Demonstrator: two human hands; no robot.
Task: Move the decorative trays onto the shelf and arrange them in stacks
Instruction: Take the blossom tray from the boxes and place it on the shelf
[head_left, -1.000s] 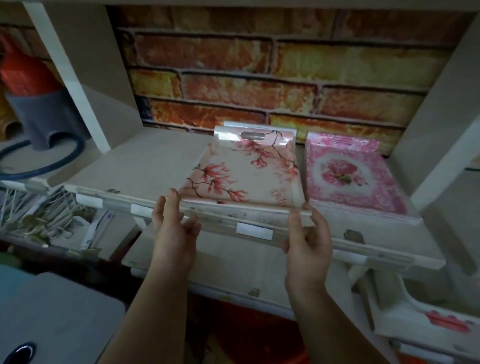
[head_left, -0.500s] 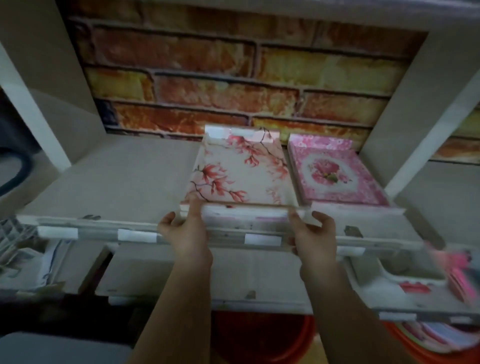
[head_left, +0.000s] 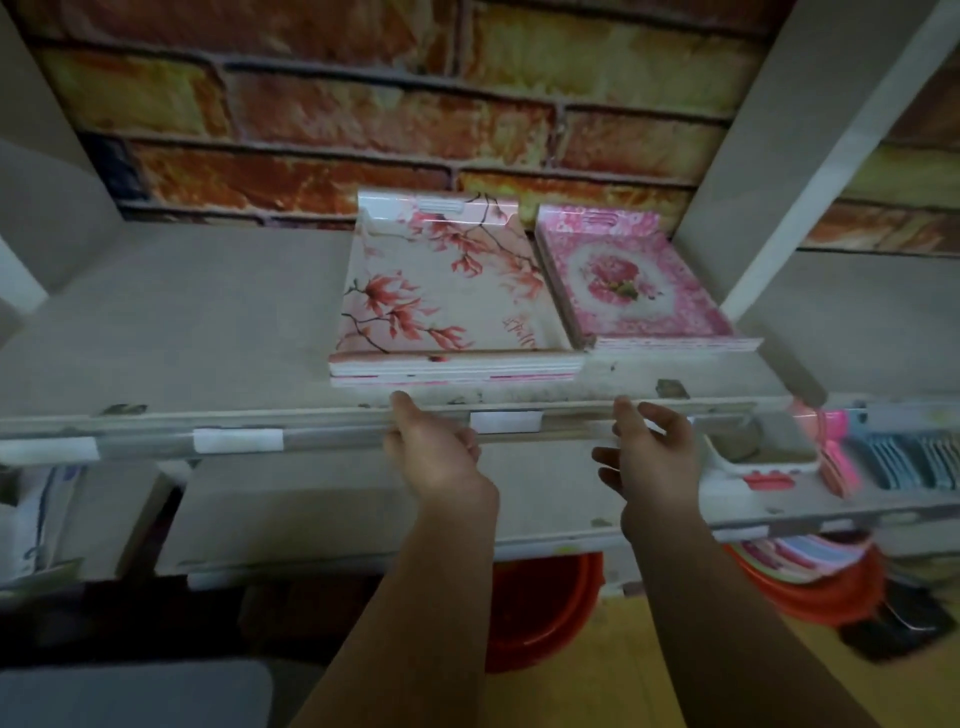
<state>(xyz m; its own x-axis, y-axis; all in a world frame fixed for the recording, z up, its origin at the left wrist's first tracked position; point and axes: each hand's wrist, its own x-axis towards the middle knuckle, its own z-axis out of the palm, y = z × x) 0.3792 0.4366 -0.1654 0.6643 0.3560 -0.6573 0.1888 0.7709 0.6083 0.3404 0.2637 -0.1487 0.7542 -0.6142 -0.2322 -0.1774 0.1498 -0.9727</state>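
I see two tray stacks side by side on the shelf (head_left: 171, 322): blossom trays (head_left: 441, 306) left, pink trays (head_left: 634, 291) right. My left hand (head_left: 436, 452) and right hand (head_left: 654, 452) hover at the shelf edge, fingers relaxed, holding nothing.

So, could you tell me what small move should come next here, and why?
Probably draw both hands away to fetch more trays. The blossom stack sits flat on the shelf beside the pink stack, and the left hand and right hand hold nothing.
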